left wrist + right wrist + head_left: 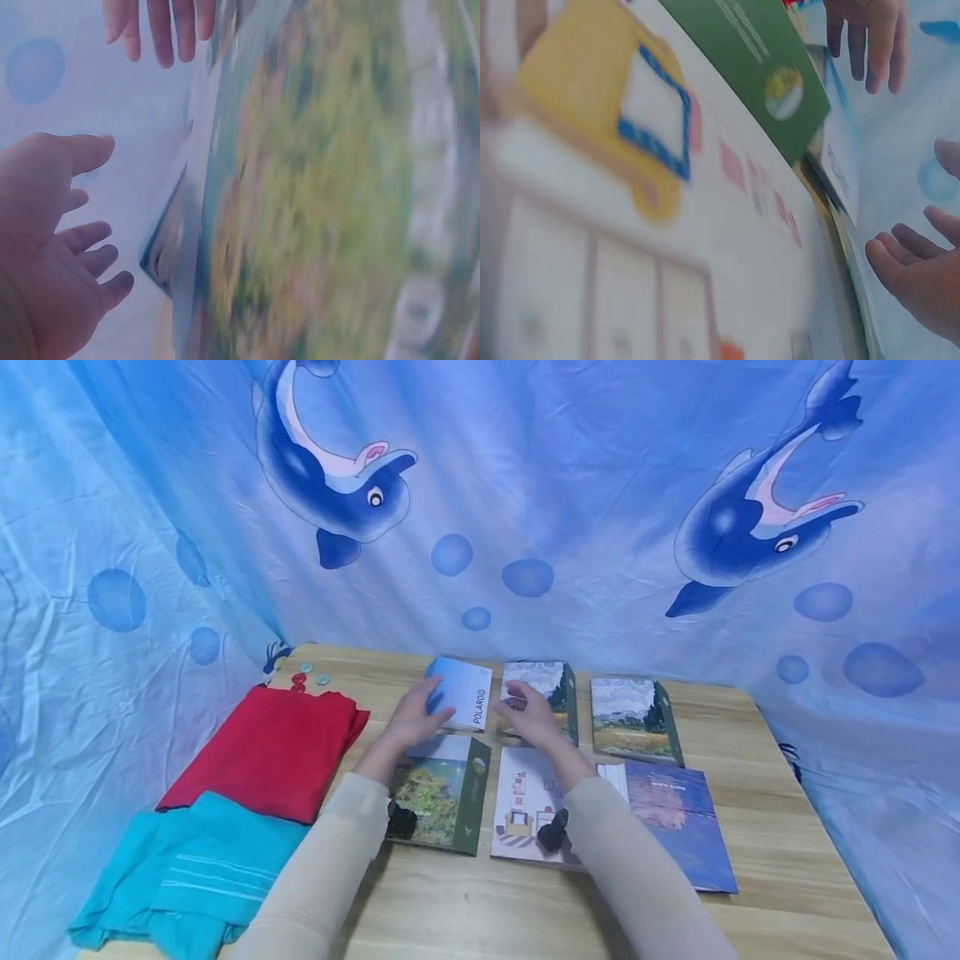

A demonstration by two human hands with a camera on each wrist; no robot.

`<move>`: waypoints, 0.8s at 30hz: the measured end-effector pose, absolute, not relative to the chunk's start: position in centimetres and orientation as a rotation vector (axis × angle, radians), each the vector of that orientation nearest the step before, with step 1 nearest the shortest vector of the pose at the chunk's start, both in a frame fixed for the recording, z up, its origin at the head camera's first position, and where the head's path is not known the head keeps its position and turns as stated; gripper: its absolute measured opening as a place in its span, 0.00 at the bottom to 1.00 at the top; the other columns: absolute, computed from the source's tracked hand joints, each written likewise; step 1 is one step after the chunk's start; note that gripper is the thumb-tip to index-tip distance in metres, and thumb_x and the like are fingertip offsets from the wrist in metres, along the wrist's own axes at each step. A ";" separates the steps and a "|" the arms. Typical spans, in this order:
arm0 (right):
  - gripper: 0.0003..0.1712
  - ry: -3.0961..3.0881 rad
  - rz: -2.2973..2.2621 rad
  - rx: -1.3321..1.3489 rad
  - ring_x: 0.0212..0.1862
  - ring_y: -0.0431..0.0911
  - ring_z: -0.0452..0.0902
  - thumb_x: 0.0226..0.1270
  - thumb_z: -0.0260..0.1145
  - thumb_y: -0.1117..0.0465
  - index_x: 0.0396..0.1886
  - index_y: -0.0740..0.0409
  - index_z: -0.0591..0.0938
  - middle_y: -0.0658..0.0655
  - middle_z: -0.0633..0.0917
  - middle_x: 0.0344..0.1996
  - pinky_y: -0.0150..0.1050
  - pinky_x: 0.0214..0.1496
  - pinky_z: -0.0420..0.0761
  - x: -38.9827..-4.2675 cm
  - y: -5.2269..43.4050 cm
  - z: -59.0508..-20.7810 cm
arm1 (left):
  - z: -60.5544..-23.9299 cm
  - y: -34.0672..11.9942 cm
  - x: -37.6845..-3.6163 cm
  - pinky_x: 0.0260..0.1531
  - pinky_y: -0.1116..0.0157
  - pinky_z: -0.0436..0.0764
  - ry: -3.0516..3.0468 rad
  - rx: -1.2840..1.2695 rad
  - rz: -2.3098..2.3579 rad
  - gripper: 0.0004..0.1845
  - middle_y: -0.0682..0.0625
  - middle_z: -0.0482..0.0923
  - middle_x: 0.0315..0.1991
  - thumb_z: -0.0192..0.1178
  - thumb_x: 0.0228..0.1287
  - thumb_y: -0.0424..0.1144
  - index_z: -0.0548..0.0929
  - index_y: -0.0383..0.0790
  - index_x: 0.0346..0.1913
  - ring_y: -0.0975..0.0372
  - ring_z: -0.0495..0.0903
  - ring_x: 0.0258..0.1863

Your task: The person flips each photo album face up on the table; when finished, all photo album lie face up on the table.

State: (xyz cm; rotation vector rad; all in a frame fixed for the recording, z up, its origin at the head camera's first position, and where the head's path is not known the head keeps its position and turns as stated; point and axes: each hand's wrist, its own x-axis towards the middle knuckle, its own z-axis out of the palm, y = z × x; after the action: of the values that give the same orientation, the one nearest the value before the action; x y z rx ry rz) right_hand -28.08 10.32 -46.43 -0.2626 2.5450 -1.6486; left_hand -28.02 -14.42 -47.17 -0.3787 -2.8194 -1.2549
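Observation:
My left hand hovers at the left side of a blue album marked POLAROID, fingers spread and nothing in them. To its right, my right hand is over a landscape-painting album, its fingers loosely bent around air. Below my left wrist lies an album with a garden painting and green spine. A white album with a drawn room lies under my right wrist. Both wrist views show the palms facing each other with a gap between: left hand, right hand.
Another landscape album and a purple-blue photo album lie on the right of the wooden table. At left are a folded red cloth, a turquoise cloth and several small red and green discs. A dolphin-print curtain hangs behind.

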 end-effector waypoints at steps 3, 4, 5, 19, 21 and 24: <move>0.37 2.545 -1.663 -0.238 0.71 0.57 0.68 0.73 0.67 0.52 0.75 0.60 0.67 0.63 0.71 0.71 0.52 0.70 0.73 -28.1 11.6 -46.2 | -47.1 -13.4 -27.9 0.75 0.46 0.56 -2.804 -0.443 -1.234 0.38 0.32 0.57 0.76 0.63 0.71 0.42 0.61 0.32 0.77 0.41 0.56 0.75; 0.37 2.547 -1.666 -0.224 0.71 0.57 0.68 0.72 0.67 0.51 0.75 0.59 0.67 0.63 0.71 0.71 0.51 0.69 0.73 -28.1 12.0 -46.1 | -47.1 -13.1 -27.8 0.75 0.46 0.56 -2.796 -0.463 -1.231 0.38 0.32 0.57 0.76 0.64 0.71 0.42 0.61 0.31 0.76 0.41 0.56 0.75; 0.38 2.553 -1.662 -0.214 0.71 0.57 0.68 0.72 0.67 0.51 0.75 0.58 0.66 0.62 0.71 0.71 0.51 0.69 0.73 -28.1 12.4 -46.0 | -47.1 -12.7 -27.7 0.76 0.47 0.55 -2.789 -0.484 -1.233 0.38 0.32 0.56 0.76 0.64 0.71 0.42 0.62 0.31 0.76 0.41 0.56 0.76; 0.41 2.581 -1.674 -0.211 0.71 0.58 0.68 0.73 0.65 0.45 0.78 0.52 0.62 0.63 0.72 0.70 0.55 0.69 0.73 -26.3 18.5 -44.3 | -47.6 -9.0 -27.1 0.75 0.48 0.57 -2.805 -0.672 -1.234 0.34 0.37 0.60 0.76 0.62 0.72 0.42 0.66 0.35 0.75 0.45 0.58 0.76; 0.41 2.604 -1.684 -0.192 0.70 0.58 0.70 0.73 0.66 0.45 0.78 0.53 0.63 0.63 0.73 0.69 0.54 0.69 0.73 -26.2 19.3 -44.4 | -47.6 -8.5 -27.1 0.75 0.48 0.57 -2.784 -0.699 -1.251 0.33 0.37 0.61 0.76 0.62 0.72 0.43 0.66 0.35 0.75 0.46 0.58 0.76; 0.40 2.630 -1.694 -0.162 0.69 0.58 0.70 0.72 0.67 0.45 0.77 0.53 0.64 0.63 0.74 0.69 0.54 0.69 0.73 -26.2 20.4 -44.8 | -47.5 -7.7 -27.0 0.75 0.48 0.58 -2.765 -0.717 -1.279 0.33 0.37 0.61 0.76 0.62 0.73 0.44 0.67 0.36 0.75 0.47 0.59 0.76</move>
State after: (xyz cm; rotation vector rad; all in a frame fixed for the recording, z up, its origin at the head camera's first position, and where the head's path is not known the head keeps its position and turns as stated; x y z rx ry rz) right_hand -26.17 20.36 -44.80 -0.1617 2.6299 -1.6937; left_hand -27.03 -7.74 -47.48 -0.7170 -2.7648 -1.2787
